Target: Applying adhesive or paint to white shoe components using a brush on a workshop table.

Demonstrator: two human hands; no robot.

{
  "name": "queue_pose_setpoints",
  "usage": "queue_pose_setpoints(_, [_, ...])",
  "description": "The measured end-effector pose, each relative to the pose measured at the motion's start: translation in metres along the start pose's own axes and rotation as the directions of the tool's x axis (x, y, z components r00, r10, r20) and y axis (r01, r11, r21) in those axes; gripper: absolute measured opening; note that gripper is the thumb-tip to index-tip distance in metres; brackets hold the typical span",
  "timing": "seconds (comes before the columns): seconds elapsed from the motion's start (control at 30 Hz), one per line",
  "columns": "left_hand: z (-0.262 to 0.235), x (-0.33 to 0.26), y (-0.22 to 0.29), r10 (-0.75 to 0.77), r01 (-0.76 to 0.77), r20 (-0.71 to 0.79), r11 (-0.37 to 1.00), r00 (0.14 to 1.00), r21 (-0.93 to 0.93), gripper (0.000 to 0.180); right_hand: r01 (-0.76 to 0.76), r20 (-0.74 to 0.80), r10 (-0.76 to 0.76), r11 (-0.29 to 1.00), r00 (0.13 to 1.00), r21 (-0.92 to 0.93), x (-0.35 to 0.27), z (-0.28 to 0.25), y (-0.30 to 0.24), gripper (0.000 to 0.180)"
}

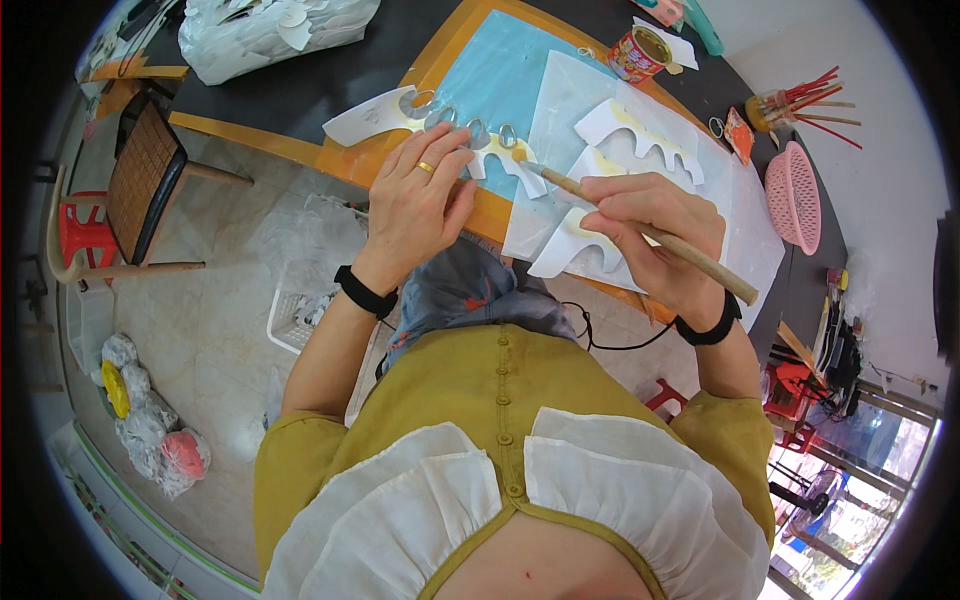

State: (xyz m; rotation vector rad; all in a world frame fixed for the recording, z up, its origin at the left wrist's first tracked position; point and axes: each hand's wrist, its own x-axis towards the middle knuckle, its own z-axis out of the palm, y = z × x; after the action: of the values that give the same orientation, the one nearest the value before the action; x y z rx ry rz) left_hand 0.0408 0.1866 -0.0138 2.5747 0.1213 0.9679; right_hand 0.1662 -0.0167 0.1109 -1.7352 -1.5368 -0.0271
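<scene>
My left hand [420, 195] lies with its fingers stretched over a white scalloped cut-out [365, 117], pressing it on the table. Grey oval pieces [478, 132] stand along the cut-out's notched edge, where yellowish smears show. Pinched in my right hand [665, 235] is a wooden-handled brush [705, 265]. Its tip meets the right end of the cut-out, beside a yellow-brown smear. Similar white cut-outs [625, 122] with yellowed edges lie to the right, one of them [570, 245] partly beneath my right hand. My left palm hides part of the cut-out.
Under the work lie a blue sheet [485, 70] and a white sheet [570, 90]. A red tin [638, 55] stands at the back, with a pink basket [793, 197] and a jar of brushes [768, 110] on the right. A plastic bag [270, 40] sits back left, above a chair [145, 180].
</scene>
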Motion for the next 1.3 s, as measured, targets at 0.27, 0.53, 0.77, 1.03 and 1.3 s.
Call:
queue_pose_setpoints(0.27, [0.0, 0.001, -0.001, 0.004, -0.004, 0.0, 1.0, 1.0, 0.006, 0.025, -0.068, -0.021, 0.073, 0.981, 0.997, 0.181, 0.001, 0.004, 0.007, 0.015])
queue_pose_setpoints(0.53, [0.001, -0.001, -0.001, 0.003, -0.003, 0.002, 1.0, 1.0, 0.003, 0.026, -0.1, -0.065, 0.12, 0.962, 0.991, 0.256, 0.002, 0.006, 0.016, 0.014])
queue_pose_setpoints(0.77, [0.0, 0.0, 0.001, -0.005, 0.005, 0.001, 1.0, 1.0, 0.007, 0.024, -0.068, -0.166, 0.135, 0.932, 0.977, 0.356, 0.0, 0.002, 0.023, 0.016])
queue_pose_setpoints(1.03, [0.001, 0.0, -0.001, 0.005, -0.005, 0.005, 1.0, 1.0, 0.005, 0.026, -0.223, -0.06, 0.26, 0.907, 0.964, 0.358, -0.015, -0.013, 0.026, 0.015])
queue_pose_setpoints(1.3, [-0.001, 0.002, 0.002, -0.005, 0.005, 0.009, 1.0, 1.0, 0.001, 0.023, -0.151, -0.038, 0.165, 0.958, 0.986, 0.244, -0.014, -0.014, 0.031, 0.013])
